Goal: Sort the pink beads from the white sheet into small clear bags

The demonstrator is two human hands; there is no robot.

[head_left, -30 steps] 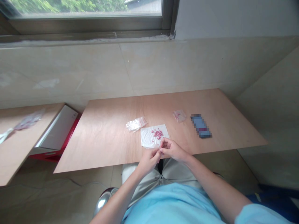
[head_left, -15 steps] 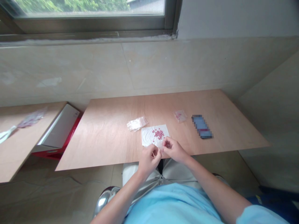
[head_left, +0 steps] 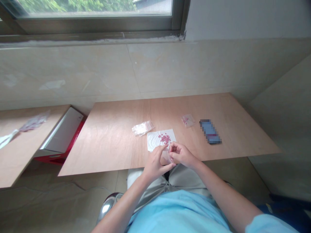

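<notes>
My left hand point(head_left: 155, 164) is at the front edge of the wooden table, its thumb and fingers spread around a small clear plastic bag point(head_left: 165, 156) and gripping it at the sides. Opposite it, my right hand point(head_left: 181, 155) pinches the near right side of the same bag, and a speck of red shows by its fingertips. Just beyond both hands lies a white cloth or paper sheet point(head_left: 152, 144) with a cluster of small red beads point(head_left: 165, 139) on it. What is inside the held bag is too small to tell.
A stack of clear plastic bags point(head_left: 143, 128) lies left of the white sheet. Behind it to the right is a small bag with red beads point(head_left: 187, 120), then a phone point(head_left: 210, 131). A second table point(head_left: 29, 139) stands at the left, with a white box point(head_left: 62, 132) beside it.
My left hand's thumb and fingers have spread apart from a closed pinch, and the clear bag now shows between the hands. My right hand stays in nearly the same place.
</notes>
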